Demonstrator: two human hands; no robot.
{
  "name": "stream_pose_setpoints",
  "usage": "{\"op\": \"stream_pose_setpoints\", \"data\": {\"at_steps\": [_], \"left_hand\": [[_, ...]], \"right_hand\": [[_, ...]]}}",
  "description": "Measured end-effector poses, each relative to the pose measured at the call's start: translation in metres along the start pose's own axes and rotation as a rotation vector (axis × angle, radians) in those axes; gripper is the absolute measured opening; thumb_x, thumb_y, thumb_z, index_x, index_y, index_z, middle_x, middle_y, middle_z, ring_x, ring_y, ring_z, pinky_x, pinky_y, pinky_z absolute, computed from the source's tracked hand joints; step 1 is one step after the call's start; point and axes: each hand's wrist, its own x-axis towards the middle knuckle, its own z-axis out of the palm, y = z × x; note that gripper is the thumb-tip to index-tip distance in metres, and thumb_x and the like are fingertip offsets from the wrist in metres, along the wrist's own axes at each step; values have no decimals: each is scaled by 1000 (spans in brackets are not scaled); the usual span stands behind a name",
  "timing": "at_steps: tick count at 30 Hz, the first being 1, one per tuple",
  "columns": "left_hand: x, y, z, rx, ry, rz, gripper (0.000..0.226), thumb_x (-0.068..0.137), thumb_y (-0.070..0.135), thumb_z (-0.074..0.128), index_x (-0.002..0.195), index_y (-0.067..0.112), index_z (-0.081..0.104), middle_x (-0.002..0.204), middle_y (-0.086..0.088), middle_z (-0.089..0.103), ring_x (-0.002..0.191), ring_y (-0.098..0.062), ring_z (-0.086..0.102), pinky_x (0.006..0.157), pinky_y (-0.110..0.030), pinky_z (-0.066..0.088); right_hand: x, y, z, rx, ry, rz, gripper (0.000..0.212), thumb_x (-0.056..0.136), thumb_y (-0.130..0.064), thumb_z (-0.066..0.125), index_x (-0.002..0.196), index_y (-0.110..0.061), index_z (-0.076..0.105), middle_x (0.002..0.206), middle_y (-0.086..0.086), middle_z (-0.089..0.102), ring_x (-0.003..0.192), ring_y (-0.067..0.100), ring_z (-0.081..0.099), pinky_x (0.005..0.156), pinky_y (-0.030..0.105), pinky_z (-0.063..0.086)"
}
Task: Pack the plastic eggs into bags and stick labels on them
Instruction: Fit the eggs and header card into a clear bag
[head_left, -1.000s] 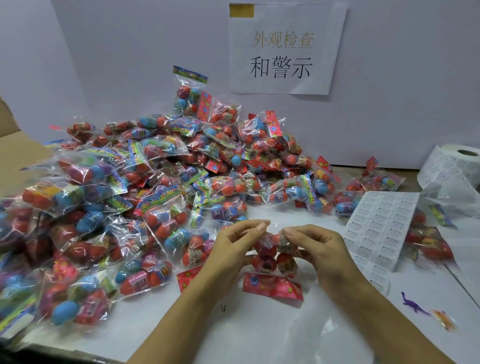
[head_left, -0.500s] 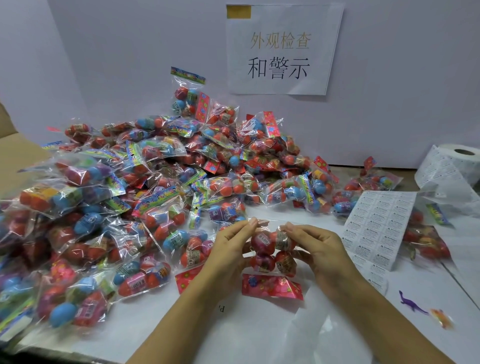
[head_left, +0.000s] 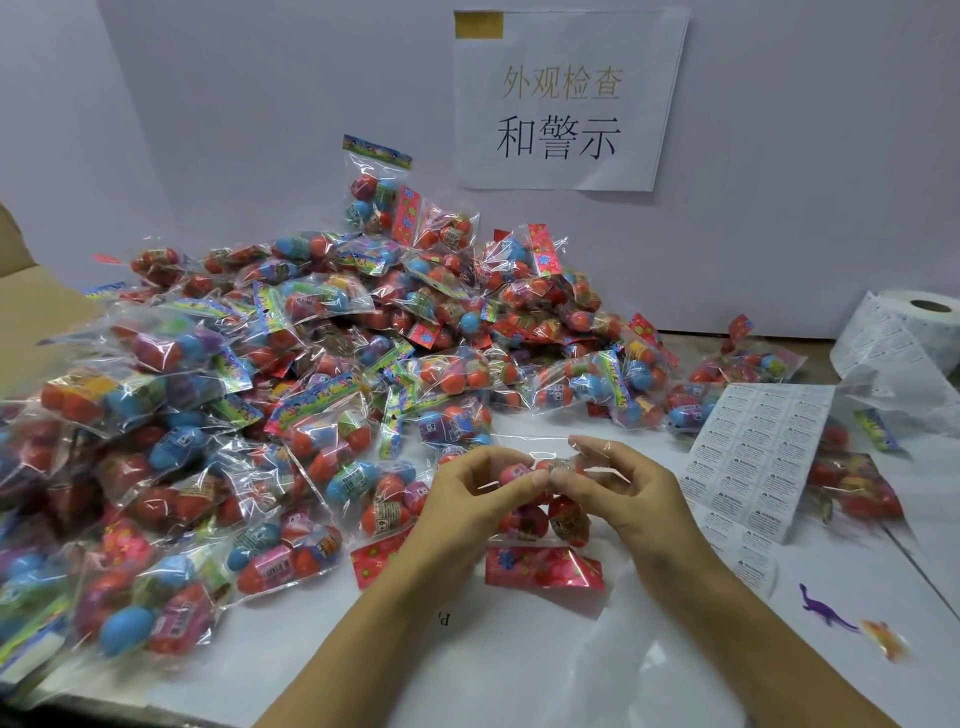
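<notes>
A clear bag of red plastic eggs (head_left: 540, 512) with a red printed header card (head_left: 544, 567) lies on the white table (head_left: 519, 665) just in front of me. My left hand (head_left: 470, 493) pinches its upper edge from the left. From the right, my right hand (head_left: 623, 488) pinches the same edge, fingertips almost touching the left ones. A sheet of small white labels (head_left: 753, 457) lies to the right of my hands.
A big heap of filled egg bags (head_left: 270, 395) covers the table's left and back. A label roll (head_left: 914, 332) stands far right, with more filled bags (head_left: 852, 488) near it. A purple toy dinosaur (head_left: 826, 613) and an orange toy (head_left: 883, 639) lie at right. Cardboard box (head_left: 31, 312) at left.
My fingertips have closed toward each other over the top of the bag. The bag stays in the same place on the table.
</notes>
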Motion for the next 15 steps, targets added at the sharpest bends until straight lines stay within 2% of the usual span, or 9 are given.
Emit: {"op": "stream_pose_setpoints", "data": {"at_steps": [4, 6, 8, 11, 15], "left_hand": [[0, 3, -1, -38, -18, -2, 39, 65, 39, 92, 93, 16, 78, 93, -11, 77, 90, -29, 76, 78, -42, 61], [0, 5, -1, -83, -33, -9, 28, 70, 28, 90, 91, 14, 79, 90, -12, 76, 86, -27, 76, 71, -35, 61], [0, 6, -1, -115, -24, -13, 21, 71, 22, 85, 89, 13, 80, 88, -13, 76, 85, -26, 75, 68, -33, 61], [1, 7, -3, -126, -34, -13, 18, 76, 22, 84, 91, 12, 80, 92, -16, 76, 89, -29, 74, 74, -38, 62], [3, 5, -7, -124, -37, -29, 23, 83, 26, 79, 100, 10, 80, 105, -20, 75, 100, -31, 72, 84, -44, 60]], "right_hand": [[1, 1, -1, 11, 9, -23, 54, 56, -45, 86, 104, -23, 75, 92, -9, 76, 91, 10, 74, 68, 16, 56], [3, 1, -1, 45, 28, -31, 55, 53, -43, 88, 102, -22, 76, 88, -4, 76, 90, 15, 75, 68, 18, 57], [6, 2, -1, 72, 36, -34, 60, 49, -42, 90, 104, -22, 76, 84, -4, 75, 89, 18, 75, 69, 21, 58], [8, 3, 0, 113, 32, -39, 63, 49, -39, 92, 107, -24, 75, 81, -4, 75, 90, 20, 76, 71, 22, 59], [11, 2, -2, 191, 34, -28, 71, 52, -35, 91, 117, -17, 70, 89, 6, 77, 91, 26, 76, 71, 25, 59]]}}
